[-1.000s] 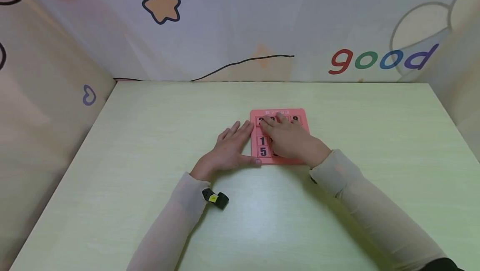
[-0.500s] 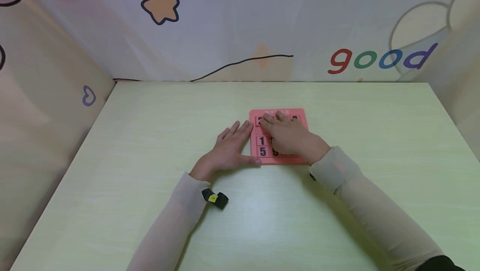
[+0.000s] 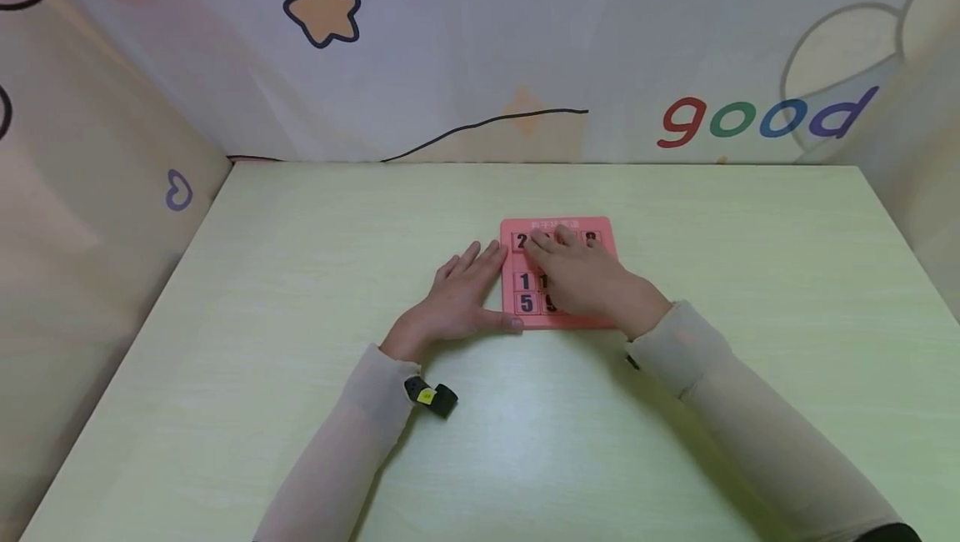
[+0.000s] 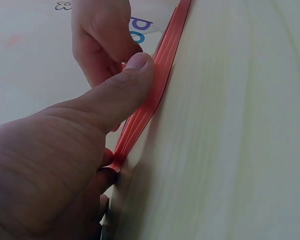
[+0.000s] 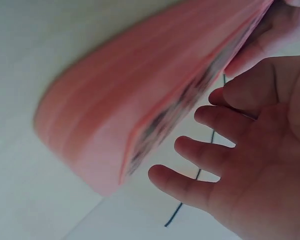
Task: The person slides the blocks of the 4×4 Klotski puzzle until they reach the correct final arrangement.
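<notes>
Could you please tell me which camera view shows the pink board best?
The head view: it shows the board from above, numbers up, though the right hand hides some. The left wrist view shows mainly its edge; the right wrist view, its side and a blurred, steeply slanted face.

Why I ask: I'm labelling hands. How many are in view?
2: the left hand at the left edge of the pink number board, the right hand over its face. No others show.

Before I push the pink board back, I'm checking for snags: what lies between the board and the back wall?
Only bare table, as the head view shows, between board and back wall.
</notes>
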Tool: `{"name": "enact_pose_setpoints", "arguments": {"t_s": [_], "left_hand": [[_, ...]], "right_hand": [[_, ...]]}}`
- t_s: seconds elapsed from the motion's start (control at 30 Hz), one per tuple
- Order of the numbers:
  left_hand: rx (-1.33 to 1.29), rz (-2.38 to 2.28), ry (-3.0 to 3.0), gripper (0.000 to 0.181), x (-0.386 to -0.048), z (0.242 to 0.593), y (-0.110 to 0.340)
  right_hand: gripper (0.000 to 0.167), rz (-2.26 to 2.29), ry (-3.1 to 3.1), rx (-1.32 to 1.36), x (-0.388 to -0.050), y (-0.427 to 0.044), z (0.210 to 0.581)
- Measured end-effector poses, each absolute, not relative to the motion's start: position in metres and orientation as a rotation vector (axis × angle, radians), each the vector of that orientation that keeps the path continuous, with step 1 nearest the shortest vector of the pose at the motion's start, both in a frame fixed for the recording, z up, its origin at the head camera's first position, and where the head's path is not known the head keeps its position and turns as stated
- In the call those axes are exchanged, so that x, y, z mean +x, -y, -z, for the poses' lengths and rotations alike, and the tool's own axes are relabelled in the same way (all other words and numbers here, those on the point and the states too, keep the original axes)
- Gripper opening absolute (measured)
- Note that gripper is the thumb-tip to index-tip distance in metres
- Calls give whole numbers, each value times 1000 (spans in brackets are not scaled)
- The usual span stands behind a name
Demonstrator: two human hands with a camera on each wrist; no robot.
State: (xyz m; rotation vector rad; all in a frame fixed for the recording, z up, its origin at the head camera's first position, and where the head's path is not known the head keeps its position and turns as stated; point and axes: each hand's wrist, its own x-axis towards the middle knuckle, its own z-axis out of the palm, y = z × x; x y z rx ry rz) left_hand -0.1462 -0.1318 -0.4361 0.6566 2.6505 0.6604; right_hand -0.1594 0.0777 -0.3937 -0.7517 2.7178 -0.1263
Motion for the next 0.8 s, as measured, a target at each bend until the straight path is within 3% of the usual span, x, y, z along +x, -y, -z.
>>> {"name": "enact_pose_setpoints", "arguments": {"t_s": [0.33,0.8], "left_hand": [[657,-665,-2658,109,-145,436,131],[648,-663,-2659,110,-146,437,132]], "right_hand": [[61,74,-2745,-924,-130,-85,390],[55,53,-2733,-968,-112,-87,392]]}}
